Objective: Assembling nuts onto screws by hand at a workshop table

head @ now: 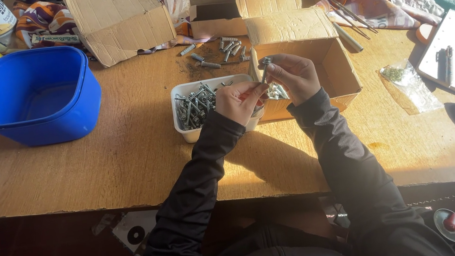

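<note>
a small metal bolt [265, 71] is held between the left hand [241, 101] and the right hand [293, 75], fingers pinched shut on it, just above a white tray [186, 129] full of shiny bolts. an open cardboard box [335, 68] is touched by the tray's right side. bare wooden table [94, 167] is seen left, up to the smooth blue plastic tub [34, 98].

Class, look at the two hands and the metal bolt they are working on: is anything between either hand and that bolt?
Nothing visible is. The right hand pinches the bolt at its fingertips, and the left hand meets it from below, over the white tray of bolts.
</note>
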